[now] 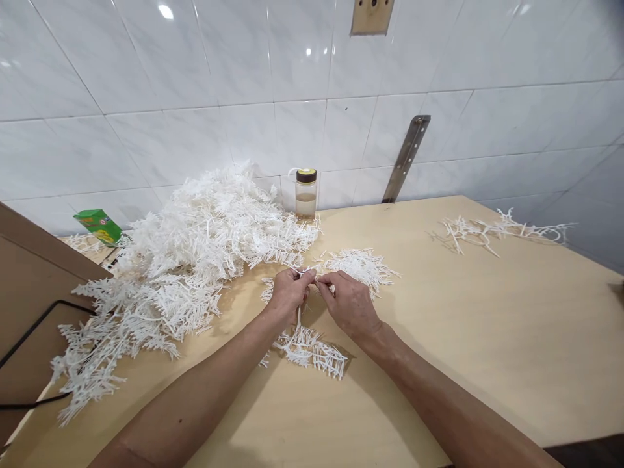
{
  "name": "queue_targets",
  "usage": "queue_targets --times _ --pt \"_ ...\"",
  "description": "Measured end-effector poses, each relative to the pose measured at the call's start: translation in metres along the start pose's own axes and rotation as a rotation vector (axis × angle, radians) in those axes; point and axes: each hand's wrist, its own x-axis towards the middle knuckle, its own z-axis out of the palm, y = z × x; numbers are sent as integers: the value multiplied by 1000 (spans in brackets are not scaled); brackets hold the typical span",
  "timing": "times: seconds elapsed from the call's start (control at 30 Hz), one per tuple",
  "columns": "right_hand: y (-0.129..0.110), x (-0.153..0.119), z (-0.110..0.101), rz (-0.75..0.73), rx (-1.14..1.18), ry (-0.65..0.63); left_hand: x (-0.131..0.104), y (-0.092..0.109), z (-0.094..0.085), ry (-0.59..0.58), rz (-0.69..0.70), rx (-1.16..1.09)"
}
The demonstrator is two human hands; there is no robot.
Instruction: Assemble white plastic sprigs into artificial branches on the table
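Note:
My left hand [290,290] is closed on a white branched plastic sprig [312,351], whose stem comes out below the fingers and whose comb-like twigs spread over the table. Thumb and forefinger of my right hand [348,302] pinch close beside the left fingertips. What lies between those right fingertips is too small to make out. Just behind my hands is a small heap of short white twig pieces [361,265], partly covered by them. A large pile of similar white sprigs [195,240] rises to the left.
Several bare white stems [502,229] lie at the back right of the wooden table [511,344]. A dark-lidded bottle [306,195] of liquid stands by the tiled wall. At left are a green box [99,226], a brown panel [34,292] and a black cable [34,325].

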Motion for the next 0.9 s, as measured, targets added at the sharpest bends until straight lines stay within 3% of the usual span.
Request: queue_targets --times 0.3,0.53,0.73,0.9 --pt "0 1 2 5 62 -153 -1 -5 2 -26 38 35" --pt "-18 -3 -6 -31 191 -351 5 1 -6 90 105 84" --pt "19 13 -23 107 27 22 4 5 -8 -107 61 138" --pt "36 17 -33 229 -9 81 -2 11 -6 -126 79 205"
